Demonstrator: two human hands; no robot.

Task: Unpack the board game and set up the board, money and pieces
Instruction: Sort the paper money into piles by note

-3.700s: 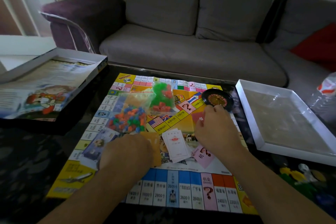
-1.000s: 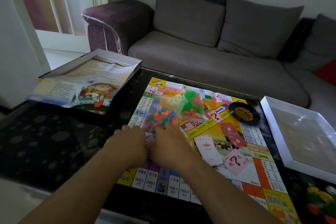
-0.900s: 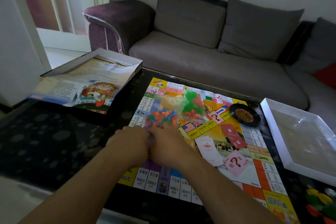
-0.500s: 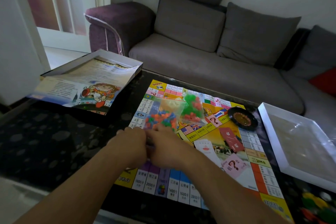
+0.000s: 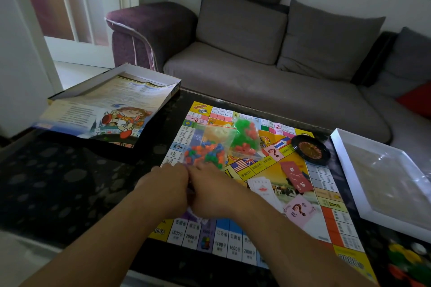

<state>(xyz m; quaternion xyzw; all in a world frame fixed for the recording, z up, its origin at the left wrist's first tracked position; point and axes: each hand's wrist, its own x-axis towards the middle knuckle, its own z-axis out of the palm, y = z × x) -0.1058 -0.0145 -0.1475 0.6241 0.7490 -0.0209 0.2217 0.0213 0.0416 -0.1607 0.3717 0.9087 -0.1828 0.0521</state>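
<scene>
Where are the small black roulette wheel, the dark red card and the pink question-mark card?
small black roulette wheel (image 5: 311, 149), head view, its centre.
dark red card (image 5: 296, 176), head view, its middle.
pink question-mark card (image 5: 300, 211), head view, its middle.

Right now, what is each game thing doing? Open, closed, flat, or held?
Board: unfolded, flat on table.
Multicolour piece bag: sealed, lying on board.
Green-red piece bag: closed, on board.
Roulette wheel: flat on board.
Red cards: stacked.
Box: open.
Left hand, right hand: together at multicolour bag's edge; grip hidden.

My one head camera looks forward and down, close over the board (image 5: 324, 196), toward the sofa (image 5: 256, 81).
</scene>
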